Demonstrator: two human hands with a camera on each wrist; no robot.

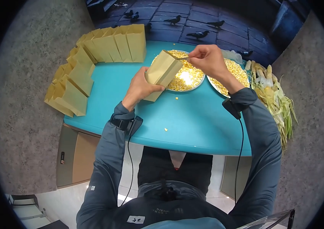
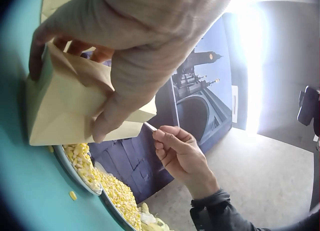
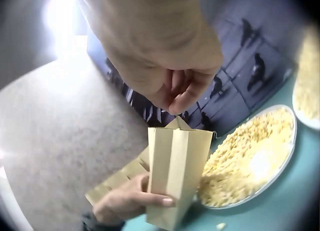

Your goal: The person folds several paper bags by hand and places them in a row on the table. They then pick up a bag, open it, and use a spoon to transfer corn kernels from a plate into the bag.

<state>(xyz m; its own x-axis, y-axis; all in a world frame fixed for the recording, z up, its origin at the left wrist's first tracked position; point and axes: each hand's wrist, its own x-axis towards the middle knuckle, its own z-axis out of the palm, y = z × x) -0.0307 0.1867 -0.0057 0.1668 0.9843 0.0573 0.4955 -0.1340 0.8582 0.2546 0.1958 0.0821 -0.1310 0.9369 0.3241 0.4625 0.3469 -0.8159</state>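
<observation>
A tan paper bag (image 1: 164,68) is held tilted over the table's middle, beside a round tray (image 1: 186,91) of loose corn kernels. My left hand (image 1: 139,87) grips the bag round its lower sides, with the thumb across the near face in the right wrist view. At the bag's mouth, my right hand (image 1: 209,61) pinches the rim between thumb and fingertips. The rim is drawn out to a point there, and its pinched tip (image 3: 177,122) shows in the right wrist view. The inside of the bag is hidden.
Several standing paper bags (image 1: 112,44) line the back left and left edge. A second tray of kernels (image 1: 235,70) sits to the right, beside corn cobs and husks (image 1: 272,91). A few stray kernels (image 1: 165,129) lie on the blue table (image 1: 192,129).
</observation>
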